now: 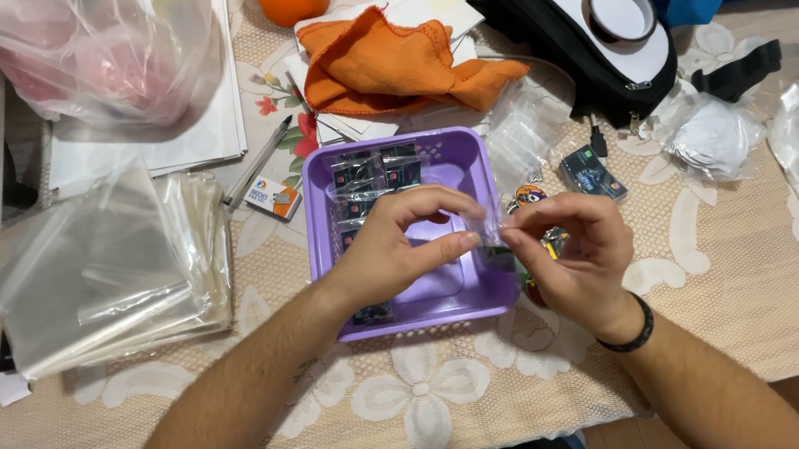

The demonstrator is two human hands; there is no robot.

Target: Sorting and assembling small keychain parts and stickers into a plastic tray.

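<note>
Over purple basket (pixel 319 178) | left hand (pixel 392 253), right hand (pixel 575 254) pinch clear bag (pixel 491 223)

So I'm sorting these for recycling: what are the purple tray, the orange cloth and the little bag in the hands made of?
Purple tray: apparently moulded plastic, smooth with a slight sheen and slotted walls. Orange cloth: soft woven or microfibre fabric, matte, crumpled, with stitched edges. Little bag: thin clear plastic film, glossy and see-through.
</note>
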